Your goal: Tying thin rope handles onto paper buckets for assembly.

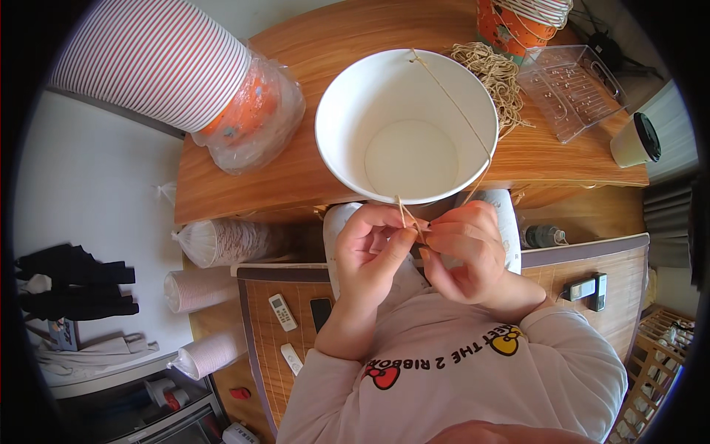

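Note:
A large white paper bucket (410, 159) sits at the near edge of the wooden table, its open mouth toward me. Thin tan cord (452, 99) is fastened at the bucket's far rim, crosses the mouth and drops over the right side of the rim to my hands. By the near rim, my left hand (372, 255) pinches cord where a strand comes from the rim's edge. My right hand (467, 251) is closed on the cord just beside it, fingertips almost touching the left ones. Whether a knot lies between the fingertips is too small to tell.
A tall stack of nested orange buckets (166, 63) in clear plastic lies at the left. Behind the bucket's right side are a pile of tan cords (492, 78), a clear plastic tray (573, 89) and an orange bucket (514, 29). A lidded cup (636, 139) stands near the right edge.

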